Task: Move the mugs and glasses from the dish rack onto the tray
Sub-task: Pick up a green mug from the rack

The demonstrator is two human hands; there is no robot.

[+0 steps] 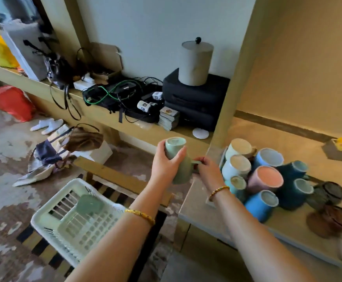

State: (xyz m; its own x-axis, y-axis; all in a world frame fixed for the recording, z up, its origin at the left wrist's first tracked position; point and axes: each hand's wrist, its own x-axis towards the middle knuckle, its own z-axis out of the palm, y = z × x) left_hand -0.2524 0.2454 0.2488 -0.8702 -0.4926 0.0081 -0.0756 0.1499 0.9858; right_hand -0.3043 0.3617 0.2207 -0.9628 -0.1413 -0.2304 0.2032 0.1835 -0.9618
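Here a beige counter point(300, 226) runs along the right under a tan wall, and to its left a long shelf point(109, 117) holds black cases point(194, 98), tangled cables point(115, 94), bags and a grey lidded canister point(195, 62). The floor point(5, 159) below is patchy and worn, with a red bag point(9, 102), white slippers point(46, 125) and a heap of cloth lying on it. A white rack point(68, 224) sits low on a striped bench, with one pale green piece point(89, 205) left in it. On the counter a cluster of mugs point(261, 171) stands upside down, white, blue, pink and dark teal, with dark glasses point(329, 202) just beside them; whatever they rest on is mostly hidden. The green mug point(178, 161) is held in the air between rack and counter, upside down and tilted, matte sage with a paler base. The left hand point(166, 165) wraps its body, fingers curled round it; the right hand point(208, 169) pinches the handle. Each wrist wears a gold bracelet.
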